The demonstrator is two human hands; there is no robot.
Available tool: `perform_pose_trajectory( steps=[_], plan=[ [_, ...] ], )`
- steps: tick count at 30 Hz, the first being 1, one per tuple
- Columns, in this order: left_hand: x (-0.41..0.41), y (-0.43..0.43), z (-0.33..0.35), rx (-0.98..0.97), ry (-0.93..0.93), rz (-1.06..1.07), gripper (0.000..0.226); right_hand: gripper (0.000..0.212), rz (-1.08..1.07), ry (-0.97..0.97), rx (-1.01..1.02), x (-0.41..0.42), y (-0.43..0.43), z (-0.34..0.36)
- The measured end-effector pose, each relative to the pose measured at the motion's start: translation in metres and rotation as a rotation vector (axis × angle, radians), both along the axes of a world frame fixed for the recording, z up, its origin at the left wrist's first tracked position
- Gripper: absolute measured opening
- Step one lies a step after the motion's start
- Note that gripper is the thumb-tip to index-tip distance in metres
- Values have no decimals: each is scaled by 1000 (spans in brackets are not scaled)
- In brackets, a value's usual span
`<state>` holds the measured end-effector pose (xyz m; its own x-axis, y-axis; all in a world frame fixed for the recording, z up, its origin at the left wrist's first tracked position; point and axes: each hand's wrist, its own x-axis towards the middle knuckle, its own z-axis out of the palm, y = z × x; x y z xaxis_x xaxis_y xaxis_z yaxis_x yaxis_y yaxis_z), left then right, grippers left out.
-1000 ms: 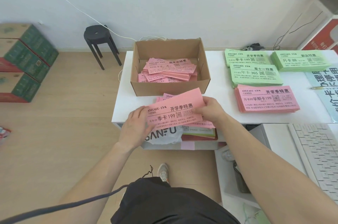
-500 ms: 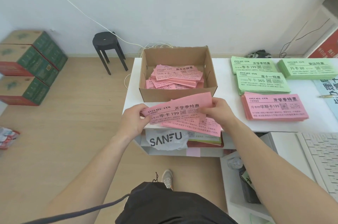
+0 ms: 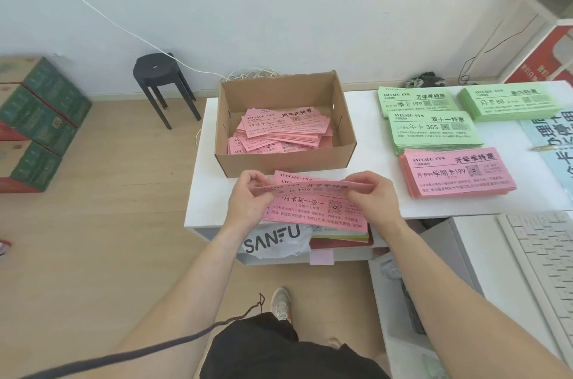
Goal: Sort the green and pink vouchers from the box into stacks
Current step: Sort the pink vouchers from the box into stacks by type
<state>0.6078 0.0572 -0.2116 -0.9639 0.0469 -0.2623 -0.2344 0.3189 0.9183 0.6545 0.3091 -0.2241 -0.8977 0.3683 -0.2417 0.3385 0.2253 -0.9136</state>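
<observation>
Hands: left hand (image 3: 248,200) and right hand (image 3: 373,197) each pinch one end of a pink voucher (image 3: 313,188).
Place: above the loose pile (image 3: 310,214) at the table's (image 3: 381,143) front edge, just before the box (image 3: 285,163).
Axis: long axis left-right; near level, almost edge-on, print up.
Doing it well: likely hold it taut, check the title, square it onto the matching stack.

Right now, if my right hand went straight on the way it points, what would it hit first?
Probably the front wall of the cardboard box, just beyond your right hand, which pinches the pink voucher together with your left hand. Depth is unclear; it might clear the rim instead.
</observation>
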Motion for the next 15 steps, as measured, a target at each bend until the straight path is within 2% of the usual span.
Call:
perform_pose_trajectory(
  steps=[5,9,15],
  plan=[
    [-5,18,-6,-53,3,18,41,25,-62,51,-22,-4,-14,-5],
    [-5,27,-8,-43,-10,68,33,25,-86,54,-9,-8,-19,-12],
    [-1,29,-4,-101,12,32,26,28,-57,43,8,-7,-10,-14]
  ],
)
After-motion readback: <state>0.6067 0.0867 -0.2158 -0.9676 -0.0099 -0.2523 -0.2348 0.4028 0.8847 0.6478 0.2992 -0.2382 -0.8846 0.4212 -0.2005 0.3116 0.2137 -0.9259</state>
